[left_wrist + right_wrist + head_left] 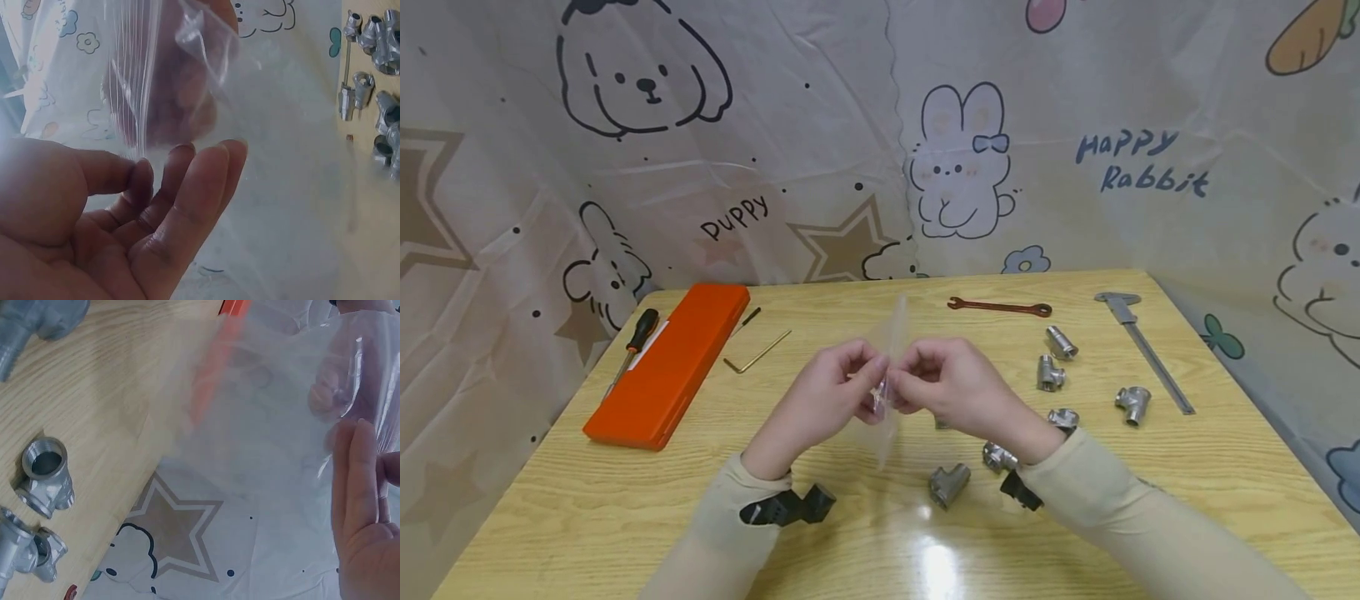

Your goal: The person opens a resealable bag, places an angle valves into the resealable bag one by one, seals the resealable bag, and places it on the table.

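A clear zip-lock plastic bag is held up edge-on between both hands above the middle of the table. My left hand pinches its ridged zip edge between thumb and forefinger, while the other fingers are loosely bent, as the left wrist view shows. From the other side, my right hand pinches the same edge of the bag opposite the left. Through the film of the bag, the right wrist view shows part of the left hand. Nearest the hands on the table lies a metal pipe tee.
More pipe tees and fittings lie to the right, several partly under the right forearm. Beyond them are a caliper and a reddish wrench. An orange case, a screwdriver and a hex key lie at left.
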### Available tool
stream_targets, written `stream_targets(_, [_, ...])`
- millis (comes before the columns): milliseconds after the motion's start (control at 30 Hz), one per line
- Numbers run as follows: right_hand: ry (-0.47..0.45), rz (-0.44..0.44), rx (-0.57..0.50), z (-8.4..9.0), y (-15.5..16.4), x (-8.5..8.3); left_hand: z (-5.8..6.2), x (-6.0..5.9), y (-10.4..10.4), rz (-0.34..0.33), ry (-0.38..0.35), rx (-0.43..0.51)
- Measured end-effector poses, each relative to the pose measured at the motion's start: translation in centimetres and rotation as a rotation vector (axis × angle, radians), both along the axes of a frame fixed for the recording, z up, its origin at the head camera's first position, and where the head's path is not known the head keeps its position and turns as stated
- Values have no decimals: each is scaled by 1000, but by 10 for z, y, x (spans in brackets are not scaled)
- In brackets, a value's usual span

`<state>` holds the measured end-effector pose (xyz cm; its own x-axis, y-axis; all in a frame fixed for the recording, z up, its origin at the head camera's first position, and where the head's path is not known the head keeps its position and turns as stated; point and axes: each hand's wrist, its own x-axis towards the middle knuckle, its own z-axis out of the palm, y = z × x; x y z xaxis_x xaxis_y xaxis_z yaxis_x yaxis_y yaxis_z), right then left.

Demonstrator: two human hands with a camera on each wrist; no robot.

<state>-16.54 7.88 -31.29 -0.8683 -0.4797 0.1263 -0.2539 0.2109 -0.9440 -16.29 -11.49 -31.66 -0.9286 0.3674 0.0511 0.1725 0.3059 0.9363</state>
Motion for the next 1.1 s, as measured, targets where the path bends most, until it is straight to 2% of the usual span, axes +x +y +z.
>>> stream_targets(200, [21,-59,71,-1,5,0,3,0,-3,1,51,-19])
stream_targets(333, [24,-111,135,-3,11,-2,5,-1,-9,32,58,-24])
stream_targets(500, [-62,-166,154,-4,13,-7,8,-2,-14,85,62,-2])
stream_targets(567, [-110,-161,154,-3,10,-7,7,-2,-12,76,67,1])
stream_targets(667, [-131,-120,167,-2,2,-5,5,0,-8,57,78,-13])
stream_targets(833, [-22,-65,209,1,-8,-2,5,3,-4,86,79,-48])
stream_targets(933, [30,-76,241,2,-10,-2,4,3,-3,89,32,-71])
stream_targets(1033, [32,-92,248,2,-10,-3,1,3,0,73,-10,-103])
stream_targets(1100, [15,-100,245,1,-10,-3,1,3,0,66,-10,-132])
